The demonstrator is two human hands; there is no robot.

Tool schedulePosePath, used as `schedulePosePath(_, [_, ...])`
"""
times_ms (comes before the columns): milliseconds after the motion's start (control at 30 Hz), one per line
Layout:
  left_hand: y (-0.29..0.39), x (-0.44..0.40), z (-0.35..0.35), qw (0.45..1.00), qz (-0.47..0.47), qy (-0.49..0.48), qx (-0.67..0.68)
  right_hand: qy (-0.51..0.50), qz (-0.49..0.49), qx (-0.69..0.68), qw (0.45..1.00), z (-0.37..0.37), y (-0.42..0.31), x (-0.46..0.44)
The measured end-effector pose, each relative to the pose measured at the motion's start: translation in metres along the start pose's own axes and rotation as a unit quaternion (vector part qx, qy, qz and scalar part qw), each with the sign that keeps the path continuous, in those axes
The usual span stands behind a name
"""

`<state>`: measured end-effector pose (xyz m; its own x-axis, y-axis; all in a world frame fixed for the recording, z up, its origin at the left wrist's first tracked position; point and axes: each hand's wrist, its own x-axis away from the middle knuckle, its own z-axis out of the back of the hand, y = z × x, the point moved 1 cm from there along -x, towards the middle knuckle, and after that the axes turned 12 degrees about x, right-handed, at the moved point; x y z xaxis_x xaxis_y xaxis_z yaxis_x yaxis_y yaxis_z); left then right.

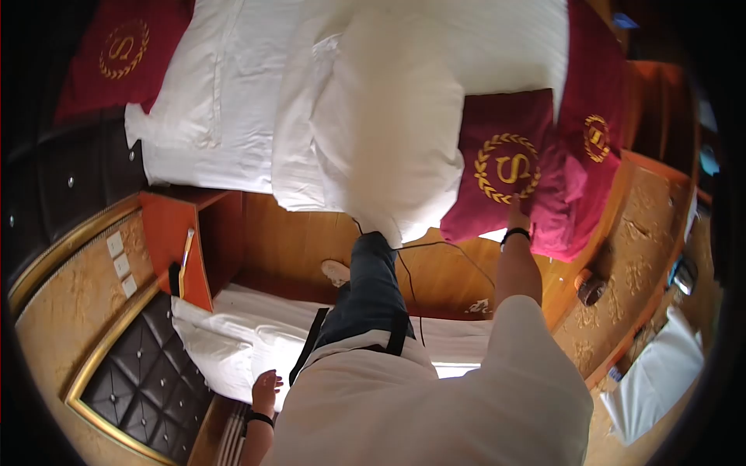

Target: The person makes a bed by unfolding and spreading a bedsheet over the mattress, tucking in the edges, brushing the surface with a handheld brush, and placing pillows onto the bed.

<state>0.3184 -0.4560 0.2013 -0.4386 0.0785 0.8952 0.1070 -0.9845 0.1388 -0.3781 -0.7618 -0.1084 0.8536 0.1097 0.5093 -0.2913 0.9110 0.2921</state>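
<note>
A dark red cushion [486, 208] with a gold letter and wreath lies on the near right part of the bed. My right hand [518, 213] grips its near edge; the fingers are partly hidden against the cloth. Right beside it is a dark red bed runner [597, 182] with a similar gold emblem, bunched at its near end. A large white pillow or bundled duvet [388, 132] bulges at the bed's middle, left of the cushion. My left hand [266, 390] hangs low by the second bed's white bedding [233, 342], holding nothing, with loosely bent fingers apart.
Another red cushion [105, 58] and a white pillow [186, 101] are at the head end. An orange-brown nightstand [175, 241] stands between the beds. Dark cables [408, 279] trail by my leg. A patterned counter [614, 256] runs along the right.
</note>
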Motion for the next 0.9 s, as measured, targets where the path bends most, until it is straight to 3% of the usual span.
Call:
schedulePosePath(67, [-0.005, 0.009, -0.003, 0.998, 0.022, 0.044, 0.032, -0.146, 0.030, -0.328, 0.933, -0.030, -0.003, -0.011])
schedulePosePath(100, [-0.009, 0.011, -0.003, 0.998, 0.029, 0.053, 0.025, -0.166, 0.086, -0.501, 0.845, -0.047, -0.014, -0.003])
schedulePosePath(167, [-0.011, 0.019, -0.009, 0.998, 0.029, 0.049, 0.036, -0.202, -0.010, -0.492, 0.847, -0.023, -0.032, 0.041])
schedulePosePath(233, [-0.004, 0.024, -0.017, 0.996, 0.050, 0.048, 0.047, -0.157, 0.000, -0.491, 0.857, -0.049, -0.027, 0.005])
schedulePosePath(300, [0.008, 0.032, -0.026, 0.997, 0.044, 0.046, 0.053, -0.100, -0.065, -0.403, 0.907, -0.007, -0.054, 0.037])
schedulePosePath(367, [0.012, 0.027, -0.029, 0.998, 0.020, 0.030, 0.059, -0.010, 0.029, -0.194, 0.980, 0.007, -0.069, 0.006])
schedulePosePath(433, [0.013, 0.025, -0.027, 0.995, 0.009, 0.036, 0.094, 0.163, 0.225, 0.042, 0.960, 0.061, -0.085, 0.025])
schedulePosePath(467, [0.007, 0.021, -0.025, 0.993, -0.003, 0.036, 0.109, 0.220, 0.254, 0.045, 0.941, 0.090, -0.095, 0.032])
schedulePosePath(500, [0.001, 0.020, -0.023, 0.991, -0.012, 0.038, 0.126, 0.081, 0.118, -0.308, 0.940, 0.169, -0.122, 0.143])
schedulePosePath(533, [0.001, 0.022, -0.024, 0.990, -0.017, 0.037, 0.137, 0.136, 0.278, -0.513, 0.801, 0.193, -0.129, 0.188])
schedulePosePath(567, [-0.011, 0.022, -0.023, 0.987, -0.021, 0.038, 0.156, 0.134, 0.295, -0.516, 0.793, 0.212, -0.132, 0.207])
schedulePosePath(633, [-0.037, 0.008, -0.022, 0.980, -0.030, 0.035, 0.194, 0.371, 0.488, -0.324, 0.721, 0.245, -0.132, 0.254])
schedulePosePath(700, [-0.066, 0.001, -0.022, 0.967, -0.037, 0.043, 0.248, 0.215, 0.544, -0.421, 0.693, 0.272, -0.126, 0.333])
schedulePosePath(900, [-0.124, -0.022, -0.024, 0.908, -0.044, 0.023, 0.415, 0.144, 0.749, -0.372, 0.529, 0.292, -0.096, 0.527])
